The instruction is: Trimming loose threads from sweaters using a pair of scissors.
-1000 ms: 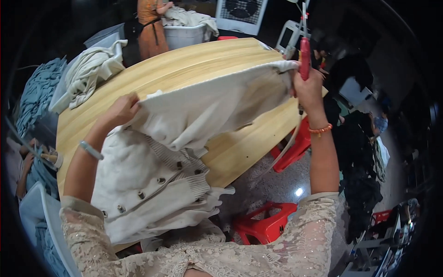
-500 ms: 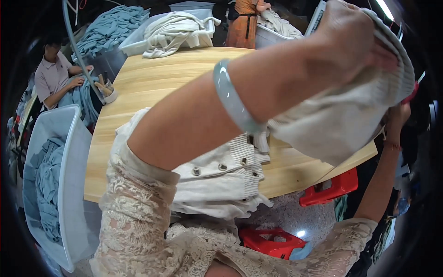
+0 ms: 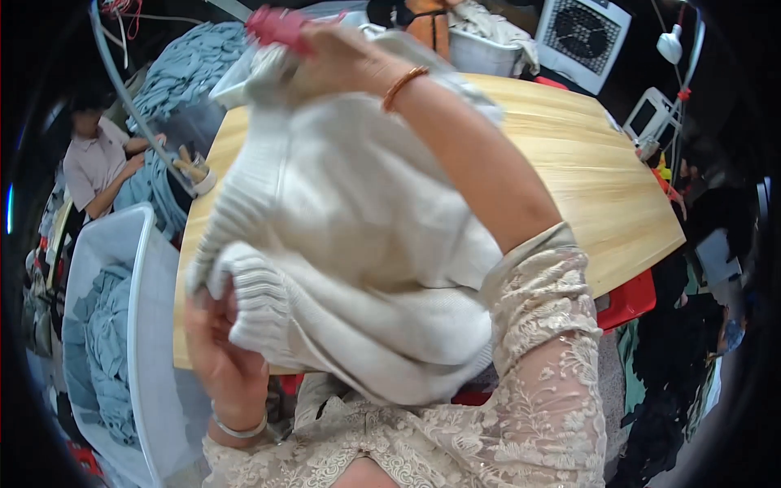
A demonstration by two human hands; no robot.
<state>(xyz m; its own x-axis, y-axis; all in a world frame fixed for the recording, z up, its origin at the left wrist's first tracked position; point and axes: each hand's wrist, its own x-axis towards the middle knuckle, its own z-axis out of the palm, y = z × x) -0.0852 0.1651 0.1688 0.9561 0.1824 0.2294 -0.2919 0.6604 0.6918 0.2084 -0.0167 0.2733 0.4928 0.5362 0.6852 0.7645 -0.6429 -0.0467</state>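
Observation:
A cream knit sweater [image 3: 366, 211] is held up and spread in front of me, blurred by motion, over the near part of the table. My left hand [image 3: 224, 350] is low at the left, its fingers curled at the ribbed edge [image 3: 256, 301]. At the top, my right hand [image 3: 346, 61] reaches across to the far left. It grips the upper part of the sweater, along with a red-handled tool [image 3: 281, 28]. A pale strip like a blade extends from that tool's far end, too blurred to be sure of its kind.
Beneath is a wooden table [image 3: 586, 179]. Left of it stands a white bin [image 3: 142, 325] of blue-grey garments. A person [image 3: 98, 154] handles blue-grey fabric at the far left. More garment piles [image 3: 191, 65], a cup of tools [image 3: 199, 175] and a fan unit [image 3: 582, 41] surround the table.
My right hand has swung from the far right to the upper left with the red-handled tool. My left hand has dropped from the upper right to the lower left. The sweater has turned and spread out.

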